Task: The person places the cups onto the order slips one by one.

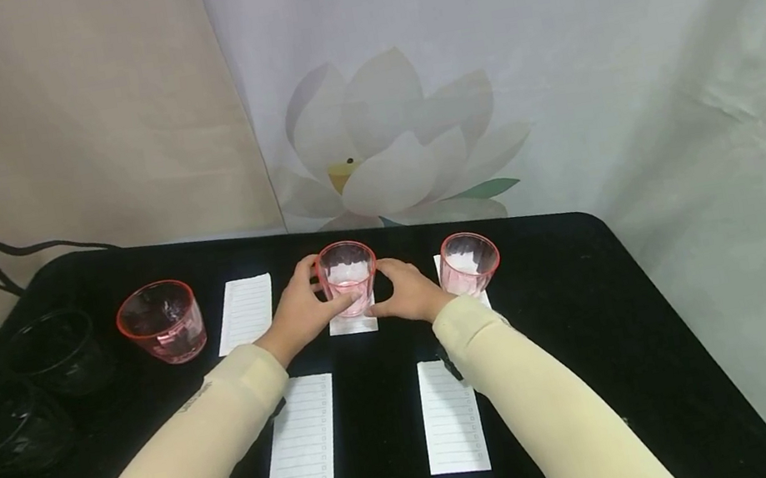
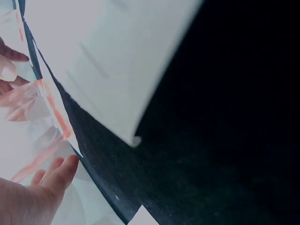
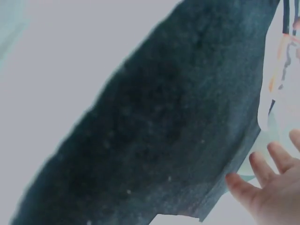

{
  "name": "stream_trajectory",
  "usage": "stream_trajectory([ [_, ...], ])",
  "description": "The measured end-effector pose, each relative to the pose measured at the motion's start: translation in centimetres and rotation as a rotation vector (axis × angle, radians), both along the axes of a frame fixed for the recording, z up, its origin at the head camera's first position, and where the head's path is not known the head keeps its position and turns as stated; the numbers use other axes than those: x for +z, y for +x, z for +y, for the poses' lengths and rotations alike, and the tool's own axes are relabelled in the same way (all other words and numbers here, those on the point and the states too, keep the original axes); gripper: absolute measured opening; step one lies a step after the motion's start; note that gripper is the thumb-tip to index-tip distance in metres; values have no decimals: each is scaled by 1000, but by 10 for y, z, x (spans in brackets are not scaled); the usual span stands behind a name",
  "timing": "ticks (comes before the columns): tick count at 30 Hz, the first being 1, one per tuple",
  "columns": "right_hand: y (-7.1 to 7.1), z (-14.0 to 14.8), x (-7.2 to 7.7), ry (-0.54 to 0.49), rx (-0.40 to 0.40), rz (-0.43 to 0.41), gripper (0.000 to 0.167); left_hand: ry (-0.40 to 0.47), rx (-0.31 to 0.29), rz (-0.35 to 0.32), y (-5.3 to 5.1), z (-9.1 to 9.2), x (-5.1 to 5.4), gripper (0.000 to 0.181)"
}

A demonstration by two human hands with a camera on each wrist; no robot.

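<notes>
A clear pink glass (image 1: 349, 278) stands upright on a white paper slip (image 1: 354, 326) at the back middle of the black table. My left hand (image 1: 304, 304) holds it from the left, thumb across its front and a finger by the rim. On the right side my right hand (image 1: 407, 290) sits close against the glass, thumb near its base. Spread fingers of this hand (image 3: 272, 183) show in the right wrist view; whether they touch the glass is unclear. The left wrist view catches the left hand (image 2: 35, 197) beside the pink glass (image 2: 33, 117).
Another pink glass (image 1: 468, 265) stands on a slip to the right; a third (image 1: 165, 326) is on the left. Two dark clear glasses (image 1: 60, 352) are at the far left. Lined slips (image 1: 247, 312) lie at the back left and in front, near the left (image 1: 301, 439) and right (image 1: 453, 417) forearms.
</notes>
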State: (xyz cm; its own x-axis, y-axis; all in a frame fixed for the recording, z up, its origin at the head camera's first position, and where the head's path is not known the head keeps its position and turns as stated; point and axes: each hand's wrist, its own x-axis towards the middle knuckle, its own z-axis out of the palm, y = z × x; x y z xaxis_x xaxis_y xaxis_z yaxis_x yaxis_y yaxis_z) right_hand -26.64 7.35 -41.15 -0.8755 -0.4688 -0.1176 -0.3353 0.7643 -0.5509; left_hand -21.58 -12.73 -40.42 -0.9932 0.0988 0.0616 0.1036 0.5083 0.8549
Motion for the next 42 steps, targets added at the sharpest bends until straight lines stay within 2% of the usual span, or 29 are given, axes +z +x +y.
stream_trajectory([
  [3, 4, 2, 3, -64, -19, -1, 86, 4, 2, 1, 1, -1, -1, 88],
  [12, 24, 3, 8, -153, -66, 79, 89, 4, 12, -2, 12, -5, -3, 89],
  [18, 34, 3, 7, -167, -98, 99, 94, 29, 38, 8, 21, -8, -1, 88],
  [25, 45, 5, 7, -180, -84, 106, 97, 43, 76, 18, 31, -15, 2, 87],
  [34, 55, 5, 11, -194, -65, 127, 97, 51, 91, 69, 44, -28, 15, 86],
  [42, 62, 7, 19, -233, -65, 151, 97, 147, 123, 115, 57, -40, 28, 83],
])
